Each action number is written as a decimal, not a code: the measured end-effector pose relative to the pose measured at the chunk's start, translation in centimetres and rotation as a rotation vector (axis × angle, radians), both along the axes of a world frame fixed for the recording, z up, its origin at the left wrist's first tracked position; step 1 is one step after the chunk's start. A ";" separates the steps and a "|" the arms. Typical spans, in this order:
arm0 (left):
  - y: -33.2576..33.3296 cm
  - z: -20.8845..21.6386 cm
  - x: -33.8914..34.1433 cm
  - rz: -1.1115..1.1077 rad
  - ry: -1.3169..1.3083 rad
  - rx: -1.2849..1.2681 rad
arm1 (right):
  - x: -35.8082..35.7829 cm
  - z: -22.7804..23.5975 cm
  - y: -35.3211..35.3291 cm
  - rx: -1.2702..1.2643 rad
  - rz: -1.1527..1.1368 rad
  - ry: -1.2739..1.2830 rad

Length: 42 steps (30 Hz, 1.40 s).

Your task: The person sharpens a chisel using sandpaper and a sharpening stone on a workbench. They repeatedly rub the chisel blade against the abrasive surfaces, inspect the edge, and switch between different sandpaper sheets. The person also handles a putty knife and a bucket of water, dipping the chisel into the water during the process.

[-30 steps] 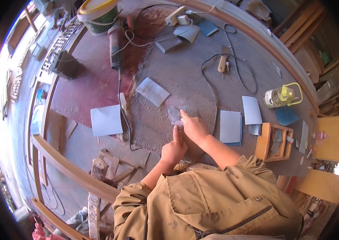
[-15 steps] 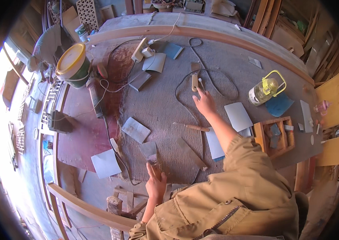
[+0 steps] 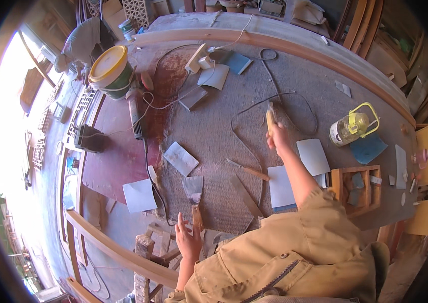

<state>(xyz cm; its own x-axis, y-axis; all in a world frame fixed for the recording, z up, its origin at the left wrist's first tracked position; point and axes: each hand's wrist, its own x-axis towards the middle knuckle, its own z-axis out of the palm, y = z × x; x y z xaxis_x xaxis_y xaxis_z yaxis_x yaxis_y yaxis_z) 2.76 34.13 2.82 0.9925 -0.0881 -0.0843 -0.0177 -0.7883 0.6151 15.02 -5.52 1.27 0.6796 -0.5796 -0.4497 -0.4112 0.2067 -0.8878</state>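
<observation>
My right hand is closed round the wooden handle of a scraper above the middle of the workbench; its blade, pointing away from me, is hard to make out. At the near edge, my left hand has its fingers apart, the index finger stretched forward. Beside its thumb is the wooden handle of a wide putty knife, whose stained blade lies on the bench. A slim tool with a wooden handle and a flat grey strip lie between the hands.
Sandpaper sheets are scattered about. An angle grinder and a lidded bucket stand left, a power strip at the back. A black cord loops mid-bench. On the right are a bottle and a wooden box.
My right hand has taken hold of the scraper and drawn it nearer. My left hand's fingers have come off the putty knife's blade and spread apart. The whole view has shifted.
</observation>
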 end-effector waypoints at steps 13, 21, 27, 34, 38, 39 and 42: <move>-6.6 6.1 3.8 -0.060 0.443 -1.204 | -16.3 10.0 14.0 0.616 0.864 -0.162; -4.5 9.9 2.4 -0.114 0.254 -1.153 | -16.0 12.6 18.0 -0.015 0.918 -0.207; -2.9 10.2 1.8 -0.203 -0.193 -0.841 | -15.3 13.0 21.1 -0.766 0.822 -0.496; -0.9 9.8 1.1 -0.062 -0.169 -0.910 | -15.0 13.3 23.6 -0.920 0.795 -0.677; -0.2 10.1 1.2 -0.085 -0.189 -0.913 | -15.2 13.7 24.5 -0.978 0.824 -0.631; -0.1 10.1 1.2 -0.075 -0.157 -0.930 | -15.2 13.7 24.8 -1.003 0.829 -0.620; 0.1 10.2 1.1 -0.030 -0.072 -1.044 | -15.2 13.6 25.3 -1.025 0.796 -0.659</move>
